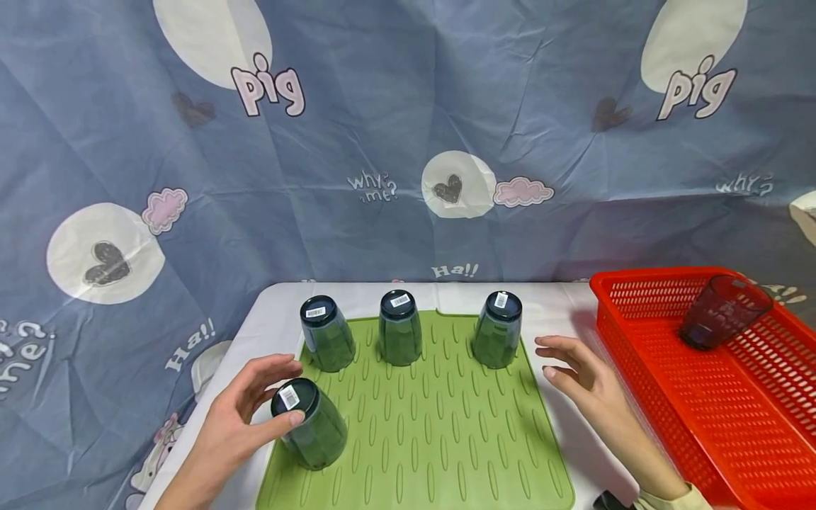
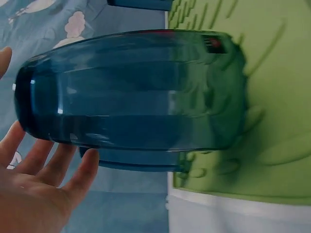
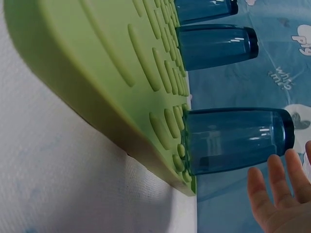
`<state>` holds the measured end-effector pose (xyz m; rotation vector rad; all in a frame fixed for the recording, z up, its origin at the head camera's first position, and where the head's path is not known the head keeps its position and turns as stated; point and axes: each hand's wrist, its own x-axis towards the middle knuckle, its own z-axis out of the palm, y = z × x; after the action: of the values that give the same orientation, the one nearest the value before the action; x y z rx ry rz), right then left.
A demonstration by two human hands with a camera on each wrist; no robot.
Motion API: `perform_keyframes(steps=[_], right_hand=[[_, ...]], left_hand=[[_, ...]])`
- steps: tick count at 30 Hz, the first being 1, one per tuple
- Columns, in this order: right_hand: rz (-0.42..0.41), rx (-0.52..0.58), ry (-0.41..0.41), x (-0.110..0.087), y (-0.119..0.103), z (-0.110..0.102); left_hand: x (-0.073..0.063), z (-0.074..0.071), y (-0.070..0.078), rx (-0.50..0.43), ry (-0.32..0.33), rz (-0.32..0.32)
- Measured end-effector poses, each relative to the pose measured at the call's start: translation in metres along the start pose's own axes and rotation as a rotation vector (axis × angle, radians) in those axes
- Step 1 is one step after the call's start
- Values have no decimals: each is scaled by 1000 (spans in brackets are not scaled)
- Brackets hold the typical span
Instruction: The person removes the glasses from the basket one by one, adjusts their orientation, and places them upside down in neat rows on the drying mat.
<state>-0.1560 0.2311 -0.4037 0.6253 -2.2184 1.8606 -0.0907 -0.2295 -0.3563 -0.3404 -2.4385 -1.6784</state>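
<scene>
My left hand [image 1: 237, 419] curves loosely around the base of an upside-down blue-green drinking glass [image 1: 321, 438], at the front left of a green ridged mat [image 1: 433, 439]. In the left wrist view its fingertips are spread close to the base of that glass. Three more glasses stand inverted along the back of the mat: one at the left [image 1: 333, 341], one in the middle [image 1: 401, 336], one at the right [image 1: 496, 341]. Beyond the mat's right edge, my right hand [image 1: 585, 388] hovers with fingers apart, nearest the back-right glass, holding nothing.
A red plastic basket [image 1: 644, 397] stands on the right, with a dark tinted glass [image 1: 723, 315] tilted in its far part. White cloth [image 1: 561, 304] covers the table under the mat. Behind hangs a blue printed curtain [image 1: 382, 234].
</scene>
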Motion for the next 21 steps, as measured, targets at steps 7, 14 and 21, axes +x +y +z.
perform_keyframes(steps=[7,14,21], right_hand=[[-1,-21,3,0,0,1],[7,-15,7,-1,1,0],[18,-15,7,-1,1,-1]], left_hand=[[9,2,14,-3,-16,156],[15,8,32,12,-47,188],[21,20,42,3,-117,211]])
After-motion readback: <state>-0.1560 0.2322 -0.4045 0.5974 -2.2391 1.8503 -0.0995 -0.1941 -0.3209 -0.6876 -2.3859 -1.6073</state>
